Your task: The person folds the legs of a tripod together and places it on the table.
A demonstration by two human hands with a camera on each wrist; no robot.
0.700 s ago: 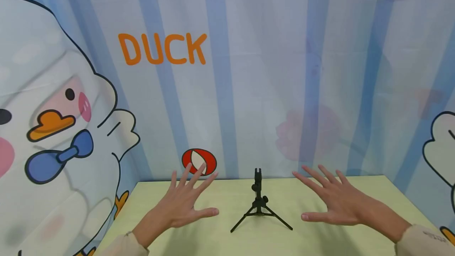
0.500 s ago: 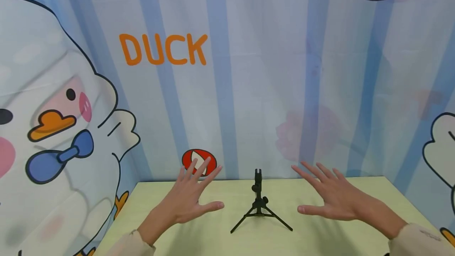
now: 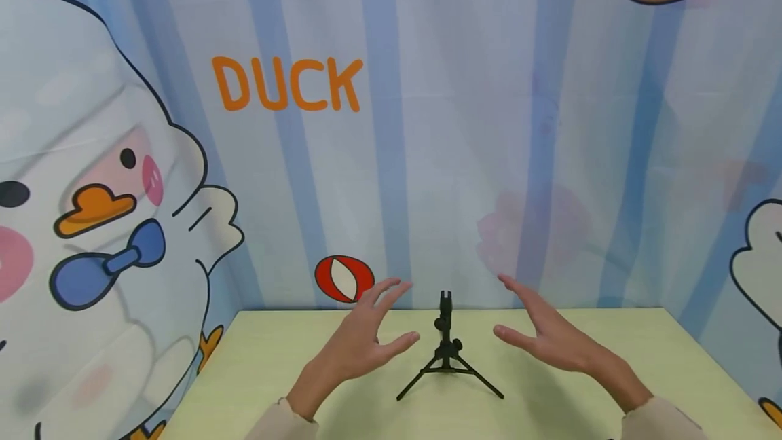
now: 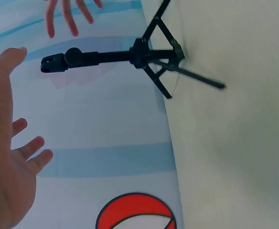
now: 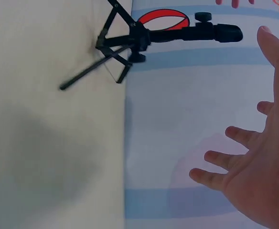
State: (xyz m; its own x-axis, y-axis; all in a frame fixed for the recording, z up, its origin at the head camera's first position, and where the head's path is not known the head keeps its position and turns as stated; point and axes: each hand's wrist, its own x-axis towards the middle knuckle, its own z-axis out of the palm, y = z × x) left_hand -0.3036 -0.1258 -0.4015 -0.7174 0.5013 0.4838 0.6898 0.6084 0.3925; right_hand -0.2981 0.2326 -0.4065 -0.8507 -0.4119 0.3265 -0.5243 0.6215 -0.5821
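A small black tripod stand (image 3: 446,348) stands upright on the pale yellow table (image 3: 281,358), its legs spread and a notched clip at its top. To its left my left hand (image 3: 360,341) is held in the air, thumb apart from the fingers, holding nothing. My right hand (image 3: 559,335) mirrors it on the other side, also bare, its thumb pointing toward the stand. Both wrist views show the same stand: the tripod (image 4: 139,55) lies beyond my left thumb, and the tripod (image 5: 139,38) appears beyond my right thumb. Neither hand touches it.
Behind the table hangs a striped blue and white curtain (image 3: 452,155) printed with a large duck (image 3: 91,277), orange DUCK lettering (image 3: 287,83) and a red and white ball (image 3: 344,279). The table's back edge meets the curtain.
Both hands have moved inward toward the tripod stand from either side, turning so that the palms face each other more. The stand stays in place; the head view has shifted slightly.
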